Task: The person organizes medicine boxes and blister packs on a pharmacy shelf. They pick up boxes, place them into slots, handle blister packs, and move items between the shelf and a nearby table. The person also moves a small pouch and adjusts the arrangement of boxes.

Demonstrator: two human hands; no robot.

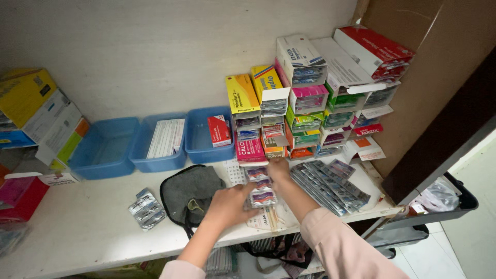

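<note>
Blister strips [262, 189], silver foil with red and blue print, lie in a short overlapping row on the white shelf [88, 227], running from near the shelf's front edge back toward the stacked boxes. I see my left hand [229, 205] resting at the near end of that row, fingers curled over the lowest strip and touching it; whether it actually grips the foil I cannot tell. My right hand [279, 169] sits at the far end, fingers bent down onto the top strip, its palm hidden from me, so its grip is unclear too.

Just left of the left hand lies a grey pouch [188, 192], partly covered by my wrist. Right of the right hand is a fanned pile of darker strips [330, 186]. Behind stand stacked medicine boxes [310, 98], open ends showing more foil, too small to read apart. Three blue bins [155, 144] line the wall; a small loose foil pack [147, 208] lies beside the pouch.
</note>
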